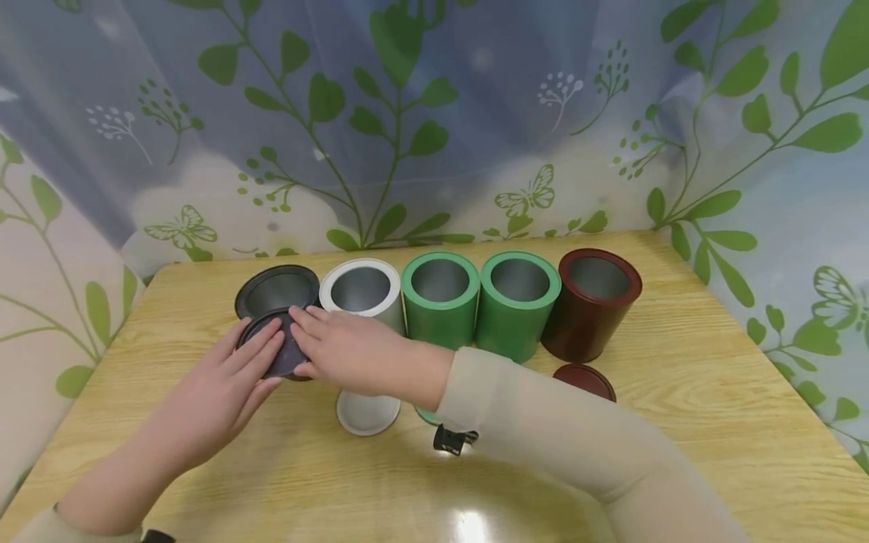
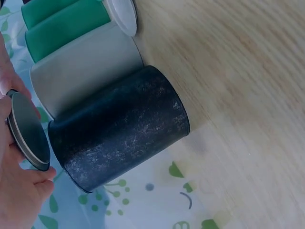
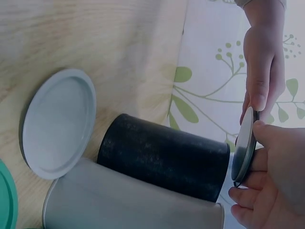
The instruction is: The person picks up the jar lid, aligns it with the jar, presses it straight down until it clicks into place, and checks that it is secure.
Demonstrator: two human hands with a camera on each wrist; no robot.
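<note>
Both hands hold a black lid (image 1: 288,353) tilted just in front of the mouth of a black can (image 2: 119,130). My left hand (image 1: 220,388) lays its fingers across the lid's outer face, its thumb near the lower edge. From the other side my right hand (image 1: 356,343) grips the rim, thumb on one face and fingers round the edge in the right wrist view. The black can stands uncovered; the hands and lid hide its front in the head view. In the left wrist view the lid's underside shows a pale raised ring.
Right of the black can stand an open white can (image 1: 361,288), two open green cans (image 1: 441,317) (image 1: 516,320) and an open dark red can (image 1: 589,320). A white lid (image 1: 369,413), a mostly hidden green lid (image 1: 428,415) and a dark red lid (image 1: 585,379) lie in front.
</note>
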